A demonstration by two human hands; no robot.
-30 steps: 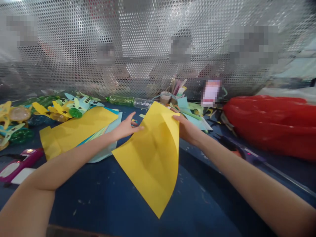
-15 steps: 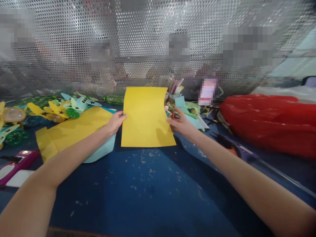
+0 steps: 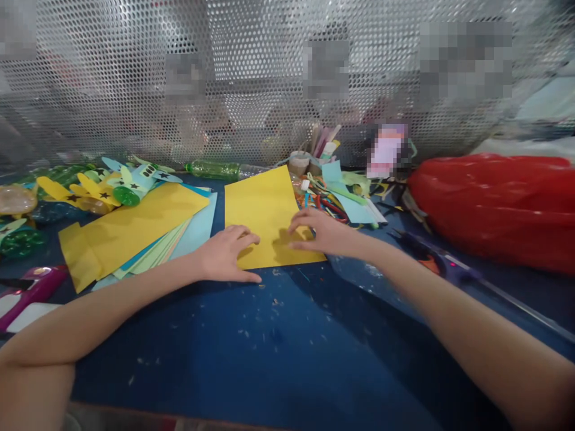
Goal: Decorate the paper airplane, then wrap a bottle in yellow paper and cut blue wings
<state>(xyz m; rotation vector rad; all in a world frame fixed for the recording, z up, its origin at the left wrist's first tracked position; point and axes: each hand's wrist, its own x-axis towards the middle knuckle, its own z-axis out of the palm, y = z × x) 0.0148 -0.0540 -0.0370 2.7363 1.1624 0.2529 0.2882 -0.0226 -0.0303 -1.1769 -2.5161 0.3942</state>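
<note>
As the blue table (image 3: pixel 269 359) is looked down on, a red plastic bag (image 3: pixel 494 203) is seen at its far right and a stack of coloured paper (image 3: pixel 135 233) at its left. Between them the yellow paper sheet (image 3: pixel 265 203) is laid flat. Its near edge is pressed down by the left hand (image 3: pixel 224 258), fingers loosely bent, and the right hand (image 3: pixel 321 233), fingers spread. Nothing is gripped by either.

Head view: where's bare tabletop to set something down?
Free: the blue table near the camera, between both forearms, below the yellow sheet under the left hand and right hand. Crowded: paper stack left, scraps behind, red bag right.
</note>
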